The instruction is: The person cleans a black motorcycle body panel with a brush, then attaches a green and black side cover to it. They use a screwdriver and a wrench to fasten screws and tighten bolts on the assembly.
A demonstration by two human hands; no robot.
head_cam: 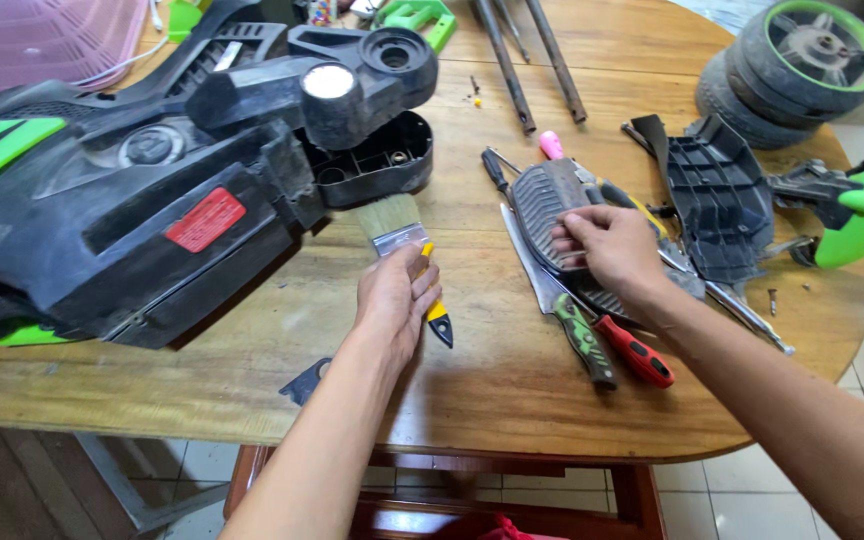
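— What's lying beside the left grip (392,300)?
— A big black machine housing (152,190) is sitting on the counter (492,390), just beyond it.
— And the hands?
— The left one's clamping a paintbrush (407,250); the right grip (607,245) is pinching a grey ribbed cover (542,205).

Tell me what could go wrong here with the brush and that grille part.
The left hand holds the brush right beside the black machine, so dust may be flicked into its open housing. The right hand touches the grille, which lies on loose screwdrivers and could slip. A small screw lies near the table edge.
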